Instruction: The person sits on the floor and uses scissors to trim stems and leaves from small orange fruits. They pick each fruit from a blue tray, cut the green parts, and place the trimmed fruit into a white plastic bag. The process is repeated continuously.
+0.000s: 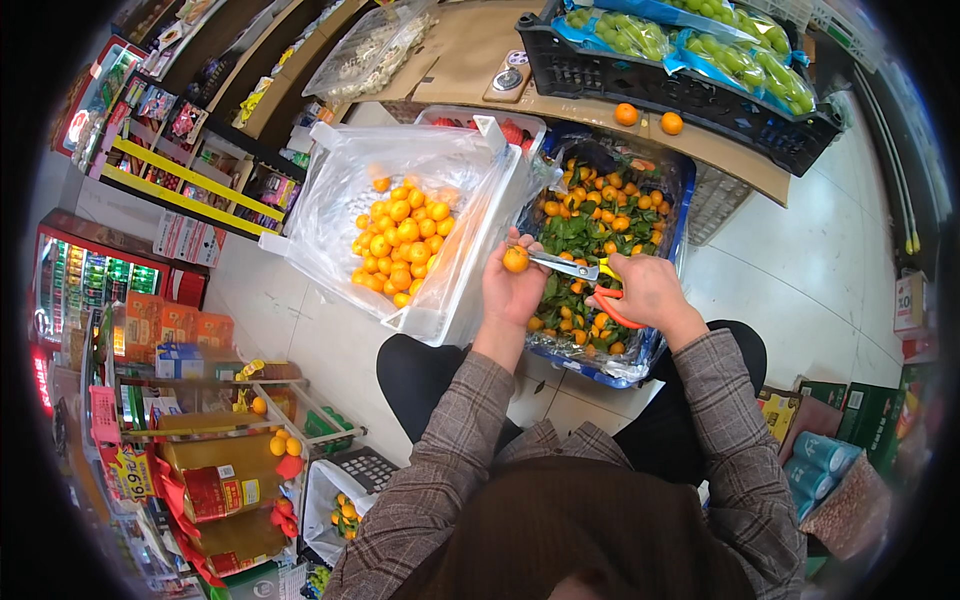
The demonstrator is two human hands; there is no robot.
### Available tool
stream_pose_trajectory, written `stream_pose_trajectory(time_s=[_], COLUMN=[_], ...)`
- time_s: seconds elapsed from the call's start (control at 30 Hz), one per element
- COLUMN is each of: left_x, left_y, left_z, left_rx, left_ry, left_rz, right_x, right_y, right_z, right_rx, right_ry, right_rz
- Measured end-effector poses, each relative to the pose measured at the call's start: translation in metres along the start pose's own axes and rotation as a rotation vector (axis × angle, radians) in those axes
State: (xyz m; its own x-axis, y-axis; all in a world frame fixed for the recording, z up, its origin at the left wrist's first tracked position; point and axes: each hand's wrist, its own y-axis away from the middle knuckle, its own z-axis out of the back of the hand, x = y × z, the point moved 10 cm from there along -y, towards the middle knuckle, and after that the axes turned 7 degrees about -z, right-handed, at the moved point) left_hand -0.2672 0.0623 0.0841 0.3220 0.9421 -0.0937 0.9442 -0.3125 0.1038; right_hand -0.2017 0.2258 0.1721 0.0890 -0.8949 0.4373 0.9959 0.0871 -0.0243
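A small mandarin orange (516,259) rests in my left hand (512,289), held in the curled fingers. My right hand (646,292) grips scissors (568,265) with one yellow and one red-orange handle. Their blades point left, with the tips at the mandarin's side. Beneath my hands stands a blue crate (688,196) lined with clear plastic, full of mandarins with green leaves (570,232). To the left is a white crate (469,289) lined with clear plastic, holding a pile of leafless mandarins (405,236).
Beyond the crates, a cardboard-covered surface (450,64) bears a phone (508,76), two loose mandarins (649,118) and a black crate (559,71) of bagged green grapes. A white-lined basket (319,487) with leafy mandarins is at lower left, beside a rack with large oil jugs (225,469).
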Motion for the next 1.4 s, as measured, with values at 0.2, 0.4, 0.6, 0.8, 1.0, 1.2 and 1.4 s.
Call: stream_pose_trajectory(time_s=[0.2, 0.4, 0.6, 0.8, 1.0, 1.2, 1.4], left_x=[0.009, 0.009, 0.010, 0.015, 0.018, 0.061, 0.075], left_y=[-0.003, -0.005, -0.005, 0.006, 0.007, 0.025, 0.035], left_z=[-0.011, -0.003, 0.014, 0.063, 0.048, 0.003, -0.012], left_rx=[0.071, 0.023, 0.015, -0.307, -0.185, 0.015, 0.073], left_ry=[-0.002, -0.042, -0.059, 0.050, -0.026, -0.392, -0.466], left_rz=[0.034, 0.019, 0.067, 0.151, 0.151, 0.261, 0.309], right_x=[0.000, -0.005, -0.013, -0.035, -0.026, -0.021, -0.033], right_y=[-0.001, -0.002, -0.003, -0.008, -0.006, -0.011, -0.012], right_z=[0.002, -0.005, -0.007, 0.010, -0.005, -0.022, -0.032], right_rx=[-0.068, -0.045, -0.092, -0.121, 0.001, -0.065, -0.115], right_ry=[0.010, 0.045, 0.052, 0.067, -0.133, -0.731, -1.000], right_rz=[0.027, 0.029, 0.015, -0.106, -0.169, -0.201, -0.188])
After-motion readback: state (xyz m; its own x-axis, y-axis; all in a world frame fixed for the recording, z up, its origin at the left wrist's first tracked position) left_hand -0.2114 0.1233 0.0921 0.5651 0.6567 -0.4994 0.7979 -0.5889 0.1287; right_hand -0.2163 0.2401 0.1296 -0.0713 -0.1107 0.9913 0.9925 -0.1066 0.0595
